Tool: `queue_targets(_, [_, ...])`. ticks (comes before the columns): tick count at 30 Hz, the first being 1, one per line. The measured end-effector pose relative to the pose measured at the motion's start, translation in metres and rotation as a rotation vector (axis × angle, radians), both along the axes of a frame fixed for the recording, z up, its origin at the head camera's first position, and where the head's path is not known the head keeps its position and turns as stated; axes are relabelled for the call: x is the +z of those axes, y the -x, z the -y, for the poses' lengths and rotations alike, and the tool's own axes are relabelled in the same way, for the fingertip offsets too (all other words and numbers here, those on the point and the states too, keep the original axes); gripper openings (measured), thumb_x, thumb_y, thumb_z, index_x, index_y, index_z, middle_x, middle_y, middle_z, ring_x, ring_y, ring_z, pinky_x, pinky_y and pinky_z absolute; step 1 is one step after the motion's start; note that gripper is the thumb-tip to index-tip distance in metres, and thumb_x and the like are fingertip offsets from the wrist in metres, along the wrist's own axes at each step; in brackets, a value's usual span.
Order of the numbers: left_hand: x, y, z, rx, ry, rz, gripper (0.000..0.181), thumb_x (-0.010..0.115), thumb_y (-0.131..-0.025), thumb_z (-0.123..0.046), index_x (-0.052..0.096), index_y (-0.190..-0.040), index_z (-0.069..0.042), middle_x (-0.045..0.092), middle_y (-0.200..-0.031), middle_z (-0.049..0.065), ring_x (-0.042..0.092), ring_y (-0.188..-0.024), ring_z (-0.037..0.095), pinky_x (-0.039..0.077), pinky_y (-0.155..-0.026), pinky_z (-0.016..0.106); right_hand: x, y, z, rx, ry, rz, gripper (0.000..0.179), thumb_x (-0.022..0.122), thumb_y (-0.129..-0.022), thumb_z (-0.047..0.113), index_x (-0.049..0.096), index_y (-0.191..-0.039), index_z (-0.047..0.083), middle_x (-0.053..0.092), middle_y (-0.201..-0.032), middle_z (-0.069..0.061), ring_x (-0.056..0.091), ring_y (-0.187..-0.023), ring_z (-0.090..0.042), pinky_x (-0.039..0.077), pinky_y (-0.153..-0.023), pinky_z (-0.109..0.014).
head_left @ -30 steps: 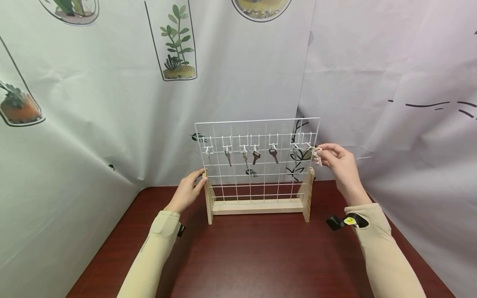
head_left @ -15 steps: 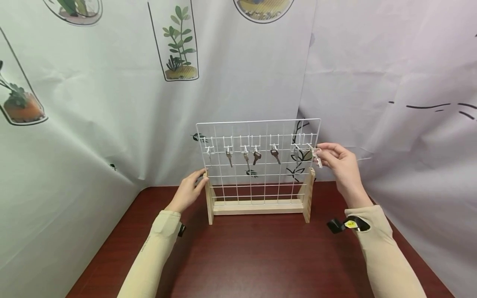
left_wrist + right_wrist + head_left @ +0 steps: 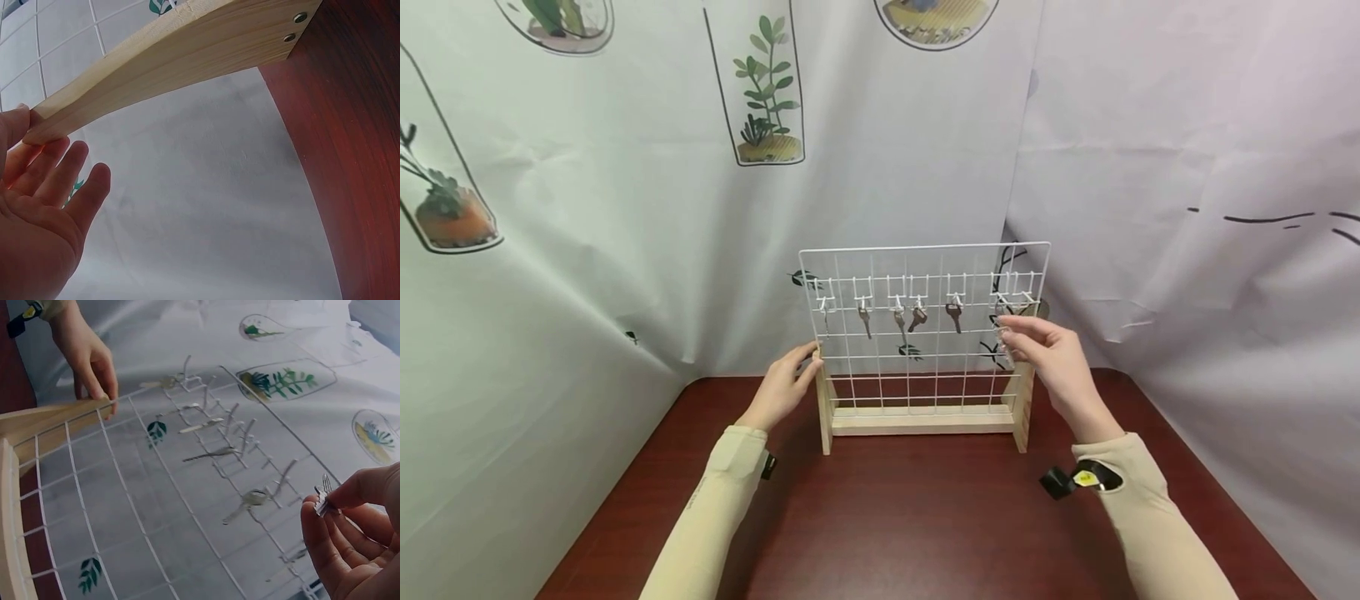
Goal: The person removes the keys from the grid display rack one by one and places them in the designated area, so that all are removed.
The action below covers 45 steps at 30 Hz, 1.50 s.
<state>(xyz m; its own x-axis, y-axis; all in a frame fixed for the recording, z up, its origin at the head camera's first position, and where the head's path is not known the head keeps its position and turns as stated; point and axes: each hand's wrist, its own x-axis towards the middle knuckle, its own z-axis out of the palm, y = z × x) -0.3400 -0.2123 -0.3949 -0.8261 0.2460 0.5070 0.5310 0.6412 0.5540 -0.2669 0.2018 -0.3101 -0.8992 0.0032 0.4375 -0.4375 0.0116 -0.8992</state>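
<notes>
A white wire grid rack point(image 3: 925, 247) stands upright on a wooden base point(image 3: 922, 424). Several keys point(image 3: 954, 317) hang in a row from white hooks on the grid. My left hand point(image 3: 781, 383) holds the top of the left wooden upright point(image 3: 156, 72) between thumb and fingers, its other fingers spread. In front of the grid's right part, my right hand point(image 3: 1051, 357) pinches silver metal between thumb and fingertips. The right wrist view shows it as a small toothed key point(image 3: 322, 503); whether there is more than one piece, I cannot tell.
The rack stands on a dark red table point(image 3: 917, 517). Behind it hangs a pale sheet point(image 3: 910, 167) printed with plants. A white double-prong hook point(image 3: 1027, 297) sits at the grid's right end, above my right hand. The right wooden upright point(image 3: 1024, 404) is below that hand.
My right hand has moved left and down from the grid's right edge, carrying the silver key in front of the wires. My left hand keeps its hold on the left upright.
</notes>
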Motion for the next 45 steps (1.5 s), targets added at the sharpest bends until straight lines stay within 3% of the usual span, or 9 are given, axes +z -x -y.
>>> queue_targets(6, [0.0,0.001,-0.001,-0.006,0.008,-0.001,0.045,0.059,-0.104,-0.02,0.054,-0.143,0.003,0.058,-0.137,0.024,0.057,-0.123,0.042,0.053,-0.098,0.053,-0.016,-0.002,0.017,0.009,-0.094,0.074,0.039,0.07,-0.096,0.01,0.064,-0.128,-0.01,0.075,-0.102,0.0,0.069,-0.077,-0.008,0.06,-0.073,-0.025])
queue_targets(12, [0.002,0.003,-0.002,-0.015,0.009,-0.018,0.045,0.06,-0.104,-0.021,0.055,-0.142,0.001,0.058,-0.138,0.022,0.058,-0.124,0.038,0.053,-0.098,0.053,-0.031,-0.002,0.031,0.039,-0.183,0.133,0.039,0.07,-0.096,0.014,0.065,-0.131,-0.003,0.07,-0.116,-0.017,0.072,-0.085,-0.018,0.061,-0.081,-0.033])
queue_targets(16, [0.002,0.004,-0.001,-0.009,0.016,-0.026,0.045,0.06,-0.104,-0.023,0.056,-0.142,0.0,0.058,-0.138,0.021,0.059,-0.123,0.037,0.055,-0.097,0.051,-0.043,0.001,0.043,0.093,-0.161,0.153,0.038,0.07,-0.096,0.01,0.065,-0.131,-0.005,0.066,-0.12,-0.024,0.072,-0.092,-0.016,0.061,-0.086,-0.038])
queue_targets(23, [0.001,0.004,0.001,-0.004,0.016,-0.025,0.045,0.061,-0.103,-0.023,0.056,-0.143,-0.002,0.059,-0.138,0.02,0.058,-0.125,0.037,0.054,-0.098,0.05,-0.066,0.0,0.067,0.17,-0.111,0.174,0.037,0.069,-0.094,0.003,0.063,-0.128,-0.01,0.069,-0.111,-0.022,0.069,-0.091,-0.009,0.06,-0.086,-0.031])
queue_targets(30, [0.0,0.003,0.003,0.001,0.008,-0.021,0.045,0.061,-0.103,-0.024,0.057,-0.142,-0.002,0.059,-0.138,0.02,0.058,-0.125,0.037,0.054,-0.099,0.05,-0.09,-0.001,0.091,0.175,-0.121,0.202,0.034,0.07,-0.093,0.004,0.067,-0.125,-0.008,0.07,-0.114,-0.024,0.071,-0.095,-0.019,0.061,-0.085,-0.032])
queue_targets(45, [-0.002,0.005,0.003,-0.003,-0.018,-0.017,0.044,0.062,-0.103,-0.022,0.057,-0.141,-0.001,0.06,-0.136,0.021,0.061,-0.12,0.039,0.053,-0.099,0.049,-0.145,-0.001,0.142,0.225,-0.022,0.323,0.033,0.068,-0.091,-0.001,0.065,-0.12,-0.016,0.071,-0.101,-0.018,0.071,-0.086,-0.018,0.062,-0.081,-0.036])
